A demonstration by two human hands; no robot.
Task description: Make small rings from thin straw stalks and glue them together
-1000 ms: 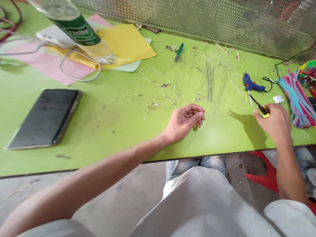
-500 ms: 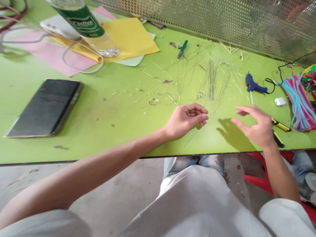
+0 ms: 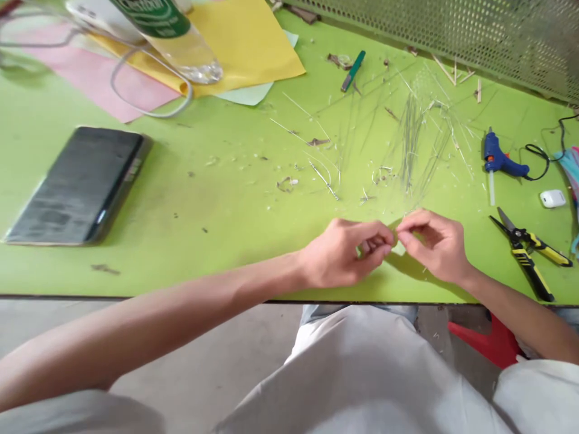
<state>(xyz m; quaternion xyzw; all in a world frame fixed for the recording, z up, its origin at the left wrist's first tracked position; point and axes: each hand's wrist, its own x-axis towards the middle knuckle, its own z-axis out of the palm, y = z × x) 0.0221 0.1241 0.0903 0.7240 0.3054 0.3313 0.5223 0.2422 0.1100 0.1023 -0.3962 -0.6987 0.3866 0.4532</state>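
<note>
My left hand point(image 3: 350, 250) is closed in a pinch over the front of the green table point(image 3: 217, 199). Close beside it, my right hand point(image 3: 434, 244) pinches too, its thumb and forefinger almost meeting the left fingertips. Whatever lies between the fingers is too small to make out. Beyond the hands lies a loose bundle of thin wires point(image 3: 411, 141). Short twisted wire bits point(image 3: 323, 181) are scattered to its left. Black and yellow pliers-like cutters point(image 3: 525, 247) rest with handles apart, right of my right hand.
A blue glue gun point(image 3: 497, 157) and a white earphone case point(image 3: 552, 198) lie at right. A black tablet-like slab point(image 3: 79, 187) is at left. A bottle point(image 3: 181, 48) stands on coloured paper point(image 3: 253, 48) behind it. A perforated metal screen point(image 3: 452, 36) edges the back.
My right hand has moved left, from open fingers to a pinch beside my left fingertips. My left hand stays pinched, a little lower in view. The cutters now show fully as the view shifted.
</note>
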